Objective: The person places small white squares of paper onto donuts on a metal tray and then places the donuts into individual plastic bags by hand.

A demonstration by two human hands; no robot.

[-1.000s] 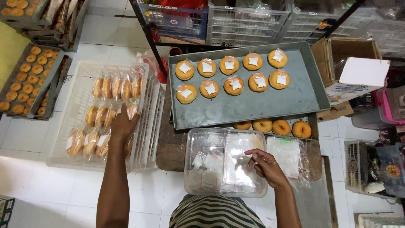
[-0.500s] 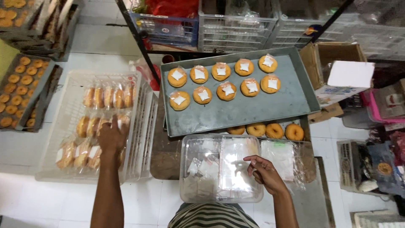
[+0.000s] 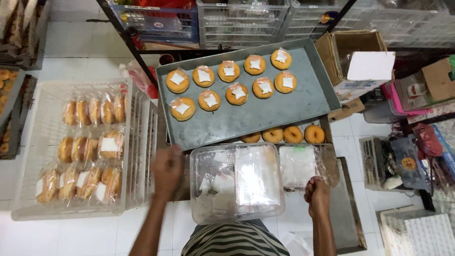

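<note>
My left hand (image 3: 167, 173) is motion-blurred, with curled fingers and nothing visible in it. It hovers between the white basket (image 3: 137, 156) and the clear plastic container (image 3: 199, 208), near the grey tray's (image 3: 265, 118) front left corner. My right hand (image 3: 317, 194) has its fingers closed on the near edge of a stack of clear plastic bags (image 3: 297, 166). Several bagged round pastries (image 3: 236, 93) with white paper squares lie in two rows on the grey tray. Unwrapped doughnuts (image 3: 293, 134) show on a lower tray beneath it.
The white basket holds rows of bagged pastries (image 3: 87, 147). The container holds more bags and paper squares (image 3: 256, 178). A cardboard box (image 3: 353, 61) stands to the right, wire crates (image 3: 241, 21) behind, and more pastry trays (image 3: 7, 109) at the far left.
My left hand has left the basket and swung right toward the grey tray's near corner. My right hand has shifted right from the container to the bag stack.
</note>
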